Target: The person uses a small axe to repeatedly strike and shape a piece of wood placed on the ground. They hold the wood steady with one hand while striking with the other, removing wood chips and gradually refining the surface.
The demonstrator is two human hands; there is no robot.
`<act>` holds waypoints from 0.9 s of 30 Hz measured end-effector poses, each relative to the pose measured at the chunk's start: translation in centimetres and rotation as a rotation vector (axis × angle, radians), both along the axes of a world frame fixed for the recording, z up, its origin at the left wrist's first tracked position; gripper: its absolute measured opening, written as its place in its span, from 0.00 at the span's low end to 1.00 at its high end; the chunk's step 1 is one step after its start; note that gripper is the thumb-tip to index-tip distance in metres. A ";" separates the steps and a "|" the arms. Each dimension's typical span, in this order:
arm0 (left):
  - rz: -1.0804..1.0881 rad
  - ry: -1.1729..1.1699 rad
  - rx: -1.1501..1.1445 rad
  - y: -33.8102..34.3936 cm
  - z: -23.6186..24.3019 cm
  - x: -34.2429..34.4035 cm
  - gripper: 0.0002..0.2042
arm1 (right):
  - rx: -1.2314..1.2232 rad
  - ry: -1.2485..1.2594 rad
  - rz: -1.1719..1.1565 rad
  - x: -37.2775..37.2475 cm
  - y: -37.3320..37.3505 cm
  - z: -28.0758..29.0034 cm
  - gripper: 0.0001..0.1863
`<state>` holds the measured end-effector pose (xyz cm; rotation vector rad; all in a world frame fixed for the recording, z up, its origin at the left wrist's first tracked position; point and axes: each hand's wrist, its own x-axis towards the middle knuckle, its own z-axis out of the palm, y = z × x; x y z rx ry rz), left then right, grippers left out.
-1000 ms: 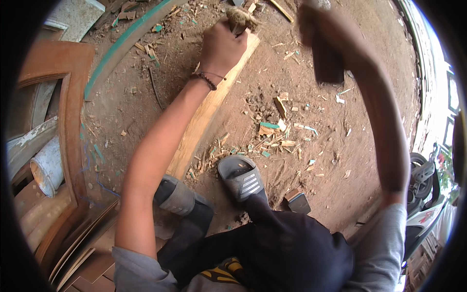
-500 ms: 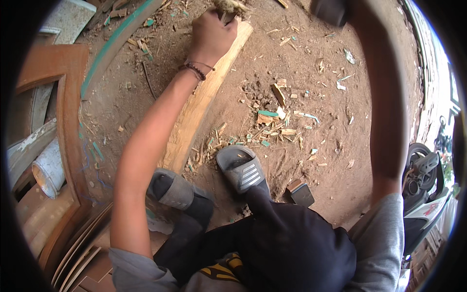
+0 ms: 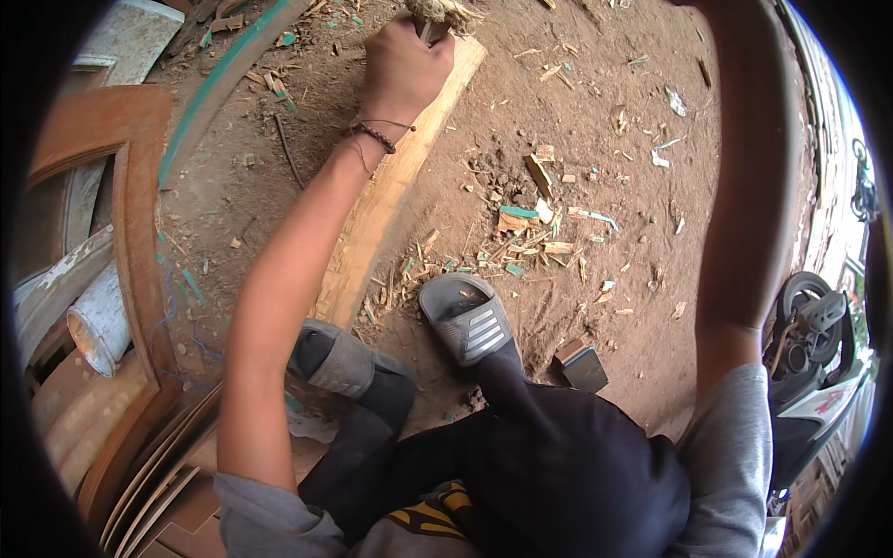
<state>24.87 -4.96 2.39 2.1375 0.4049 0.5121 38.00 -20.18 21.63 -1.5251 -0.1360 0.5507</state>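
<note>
Left fingers [image 3: 441, 61] clasp a frayed tool [image 3: 448, 12], right fingers unseen; motorbike [image 3: 806, 409] bears red marking [image 3: 827, 402].

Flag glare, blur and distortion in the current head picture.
Head view: glare washes out the right edge above the motorbike; the right forearm is dark and looks soft, the right hand beyond the top edge; the left hand reads fairly sharp; the green-edged board bows near the black fisheye rim.

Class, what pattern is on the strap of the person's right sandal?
The strap is grey with pale stripes, showing best in the head view.
</note>
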 end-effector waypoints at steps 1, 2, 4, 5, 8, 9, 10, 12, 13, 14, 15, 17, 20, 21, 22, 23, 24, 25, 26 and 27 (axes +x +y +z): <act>0.011 0.005 0.029 0.0 0.2 -0.1 0.11 | -0.107 0.069 0.000 -1.3 0.5 -1.2 0.12; 0.006 -0.007 0.057 -0.1 0.4 -0.2 0.10 | -0.209 0.140 0.005 -3.1 1.2 -2.6 0.13; 0.001 -0.013 0.069 -0.2 0.7 -0.2 0.10 | -0.366 0.390 0.244 -2.8 -0.6 -2.3 0.13; 0.001 0.000 0.057 -0.1 0.8 -0.2 0.11 | -0.436 0.520 0.368 -2.5 -1.6 -2.1 0.13; -0.011 -0.006 0.072 -0.1 0.7 -0.4 0.13 | -0.526 0.609 0.430 -2.4 -4.2 -0.7 0.12; -0.004 -0.007 0.048 -0.2 0.5 -0.5 0.13 | -0.578 0.466 0.342 -2.5 -4.6 0.0 0.12; -0.009 -0.008 0.020 -0.2 0.3 -0.6 0.14 | -0.599 0.309 0.264 -2.4 -4.9 0.8 0.12; -0.024 0.065 0.045 -0.1 0.1 -0.6 0.09 | -0.457 0.002 0.256 -2.4 -3.7 2.4 0.11; -0.027 0.014 0.044 -0.1 0.0 -0.6 0.10 | -0.261 -0.121 0.318 -2.3 -2.1 2.8 0.12; -0.032 -0.033 0.040 -0.1 -0.1 -0.6 0.12 | -0.106 -0.163 0.314 -2.5 -1.1 2.7 0.12; -0.014 -0.017 0.060 -0.1 0.0 -0.6 0.10 | -0.022 -0.185 0.257 -3.1 0.0 2.5 0.12; 0.004 0.023 0.089 -0.2 0.2 -0.7 0.07 | -0.427 -0.028 0.038 -4.7 1.3 0.6 0.13; 0.021 0.003 0.026 -0.4 0.6 -1.0 0.08 | -0.484 0.341 0.623 -7.2 0.0 -2.1 0.17; 0.013 0.062 0.021 -0.4 0.7 -1.0 0.09 | -0.564 0.186 0.593 -6.9 -1.6 -2.5 0.15; 0.013 0.035 0.036 -0.6 0.7 -1.2 0.09 | -0.406 0.418 0.446 -6.4 -2.1 -2.4 0.16; 0.016 0.024 0.066 -0.5 0.8 -1.3 0.09 | -0.343 0.453 0.461 -6.8 -3.0 -3.2 0.16; 0.036 -0.001 0.078 -0.5 0.8 -1.3 0.09 | -0.273 0.446 0.458 -7.3 -3.7 -3.8 0.16; 0.023 0.086 0.018 -0.4 0.7 -1.3 0.10 | -0.332 0.364 0.413 -7.6 -4.6 -4.2 0.15; 0.065 0.098 0.063 -0.3 0.6 -1.1 0.09 | -0.379 0.389 0.313 -8.0 -5.6 -4.7 0.15; 0.030 0.092 0.048 -0.2 0.6 -1.2 0.09 | -0.373 0.422 0.274 -8.6 -6.4 -5.3 0.14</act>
